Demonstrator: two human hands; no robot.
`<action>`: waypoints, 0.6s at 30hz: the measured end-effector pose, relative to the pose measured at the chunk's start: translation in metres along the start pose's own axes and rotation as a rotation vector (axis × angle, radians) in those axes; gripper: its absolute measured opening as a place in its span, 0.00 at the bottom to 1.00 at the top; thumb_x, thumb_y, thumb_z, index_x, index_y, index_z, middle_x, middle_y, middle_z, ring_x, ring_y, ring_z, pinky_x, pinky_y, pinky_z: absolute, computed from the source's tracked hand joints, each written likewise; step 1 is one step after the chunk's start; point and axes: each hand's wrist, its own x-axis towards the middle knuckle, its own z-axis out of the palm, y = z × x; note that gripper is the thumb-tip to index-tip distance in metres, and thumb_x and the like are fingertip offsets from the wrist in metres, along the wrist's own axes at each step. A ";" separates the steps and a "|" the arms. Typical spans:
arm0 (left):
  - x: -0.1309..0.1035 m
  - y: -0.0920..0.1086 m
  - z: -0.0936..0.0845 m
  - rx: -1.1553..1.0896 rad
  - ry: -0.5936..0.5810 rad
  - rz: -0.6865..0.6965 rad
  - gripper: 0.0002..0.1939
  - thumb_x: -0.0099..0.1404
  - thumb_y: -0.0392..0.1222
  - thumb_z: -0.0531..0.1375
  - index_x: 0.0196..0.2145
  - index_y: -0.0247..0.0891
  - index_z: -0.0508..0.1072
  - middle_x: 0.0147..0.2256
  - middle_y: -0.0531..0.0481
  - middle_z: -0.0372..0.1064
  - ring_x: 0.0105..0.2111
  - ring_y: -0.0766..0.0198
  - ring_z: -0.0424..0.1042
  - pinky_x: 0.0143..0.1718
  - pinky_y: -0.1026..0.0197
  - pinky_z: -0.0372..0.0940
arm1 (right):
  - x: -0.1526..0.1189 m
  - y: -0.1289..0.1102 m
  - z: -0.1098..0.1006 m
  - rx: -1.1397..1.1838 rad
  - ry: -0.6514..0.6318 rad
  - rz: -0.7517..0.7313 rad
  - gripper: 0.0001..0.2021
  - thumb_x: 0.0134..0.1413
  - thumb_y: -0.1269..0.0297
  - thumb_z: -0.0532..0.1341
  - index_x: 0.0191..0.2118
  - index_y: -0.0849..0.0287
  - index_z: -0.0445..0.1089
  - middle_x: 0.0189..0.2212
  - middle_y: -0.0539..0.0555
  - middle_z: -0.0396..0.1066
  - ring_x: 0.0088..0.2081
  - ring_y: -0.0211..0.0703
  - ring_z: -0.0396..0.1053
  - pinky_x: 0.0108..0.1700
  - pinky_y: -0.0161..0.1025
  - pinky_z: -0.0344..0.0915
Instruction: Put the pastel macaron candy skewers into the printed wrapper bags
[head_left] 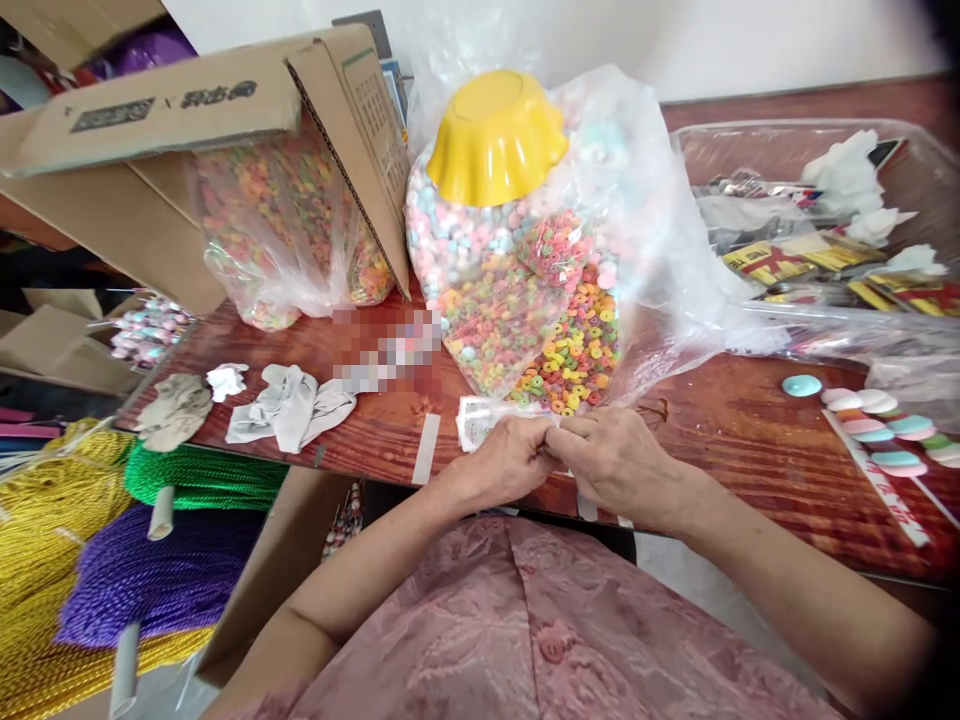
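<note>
My left hand point(512, 458) and my right hand point(626, 462) meet at the table's front edge, fingertips pressed together. Both are closed. A small white packet with fine print point(481, 422) sticks out beyond my left fingers, which pinch its near side. What my right fingers grip is hidden between the two hands. Just behind them stands a large clear plastic bag of ring-shaped candies point(577, 350) in yellow, orange, green and red. Pastel pink, white and blue candies point(480, 240) show farther back, beneath an upturned yellow scalloped bowl point(496, 140).
On the left, a cardboard box point(367, 130) holds another bag of candy rings point(277, 220). Crumpled grey gloves point(289, 408) lie in front of it. To the right are pastel candy skewers point(896, 430) and a clear tray point(787, 135) of packets. Twisted cords point(157, 570) hang lower left.
</note>
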 end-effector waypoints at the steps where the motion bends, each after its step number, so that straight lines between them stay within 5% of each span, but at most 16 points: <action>1: -0.001 0.003 -0.003 -0.041 -0.009 -0.025 0.04 0.59 0.32 0.58 0.28 0.33 0.72 0.26 0.54 0.66 0.29 0.69 0.63 0.31 0.67 0.57 | 0.000 0.003 -0.003 0.028 0.000 0.002 0.09 0.52 0.78 0.53 0.30 0.61 0.67 0.22 0.51 0.66 0.23 0.35 0.56 0.29 0.38 0.43; 2: -0.002 0.006 -0.008 -0.101 -0.018 -0.057 0.04 0.58 0.35 0.62 0.33 0.33 0.74 0.28 0.54 0.68 0.30 0.68 0.65 0.32 0.66 0.59 | -0.001 0.007 -0.008 0.060 -0.001 0.008 0.09 0.53 0.78 0.53 0.31 0.61 0.68 0.23 0.50 0.67 0.24 0.35 0.57 0.29 0.38 0.44; 5: -0.008 0.014 -0.031 -0.321 -0.041 -0.172 0.32 0.53 0.45 0.70 0.55 0.37 0.70 0.41 0.49 0.72 0.38 0.65 0.69 0.38 0.65 0.63 | -0.005 0.020 -0.028 0.152 0.011 0.050 0.11 0.59 0.77 0.51 0.34 0.61 0.70 0.24 0.51 0.67 0.25 0.35 0.61 0.29 0.37 0.47; 6: -0.010 0.015 -0.038 -0.365 -0.067 -0.208 0.33 0.54 0.48 0.69 0.56 0.38 0.69 0.43 0.48 0.72 0.39 0.65 0.70 0.39 0.65 0.64 | -0.007 0.024 -0.034 0.178 0.014 0.061 0.12 0.60 0.77 0.51 0.34 0.60 0.70 0.24 0.51 0.68 0.26 0.35 0.61 0.29 0.36 0.48; 9: -0.014 0.012 -0.050 -0.434 -0.249 -0.352 0.22 0.62 0.57 0.62 0.43 0.34 0.75 0.37 0.47 0.73 0.30 0.70 0.67 0.30 0.69 0.61 | -0.010 0.028 -0.041 0.228 0.004 0.056 0.13 0.61 0.76 0.50 0.35 0.60 0.71 0.25 0.51 0.68 0.27 0.36 0.63 0.30 0.36 0.50; 11: -0.015 0.008 -0.045 -0.504 -0.306 -0.438 0.24 0.63 0.61 0.60 0.33 0.33 0.73 0.30 0.49 0.71 0.21 0.74 0.61 0.21 0.70 0.54 | -0.009 0.027 -0.038 0.231 0.003 0.056 0.13 0.60 0.76 0.51 0.35 0.60 0.71 0.24 0.52 0.68 0.27 0.36 0.62 0.30 0.36 0.50; 18: -0.018 0.001 -0.014 -0.635 -0.157 -0.479 0.27 0.58 0.64 0.63 0.26 0.34 0.68 0.19 0.57 0.61 0.15 0.76 0.55 0.16 0.70 0.50 | 0.004 0.018 -0.010 0.180 0.095 0.019 0.13 0.56 0.79 0.51 0.27 0.60 0.69 0.21 0.50 0.64 0.23 0.35 0.57 0.27 0.37 0.47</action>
